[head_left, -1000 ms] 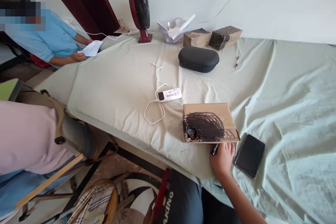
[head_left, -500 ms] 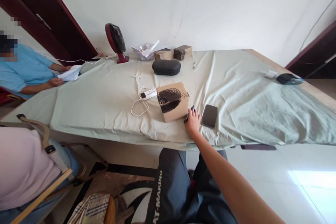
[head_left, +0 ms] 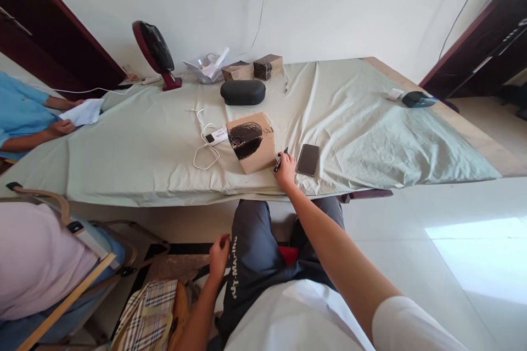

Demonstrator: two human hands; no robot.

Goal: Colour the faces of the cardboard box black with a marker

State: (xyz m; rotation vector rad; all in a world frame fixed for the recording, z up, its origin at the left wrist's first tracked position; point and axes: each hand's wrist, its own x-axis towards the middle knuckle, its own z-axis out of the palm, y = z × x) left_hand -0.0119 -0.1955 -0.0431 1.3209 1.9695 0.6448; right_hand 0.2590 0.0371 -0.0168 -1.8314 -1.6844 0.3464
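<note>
On the table's near side my right hand [head_left: 285, 171] has its fingers closed over a black marker [head_left: 281, 159] lying at an angle. Left of it, nearly touching, sits a brown cardboard box [head_left: 259, 156] with a dark scribbled oval on its face. A dark smartphone [head_left: 308, 159] lies flat just right of the hand. Below the table edge, beside my left thigh, my left hand [head_left: 219, 256] hangs with fingers curled in and nothing visible in them.
Behind the box are a black case [head_left: 242, 92], two small cardboard boxes [head_left: 267, 67], a plastic basket [head_left: 208, 70] and a red fan [head_left: 154, 52]. A white cable [head_left: 206, 160] lies left. One person holds paper [head_left: 82, 112]; another sits in a chair [head_left: 41, 252] near left.
The view has tipped and shifted, so the table things appear higher and further left. My left hand has come into view beside my thigh. My right hand stays at the marker.
</note>
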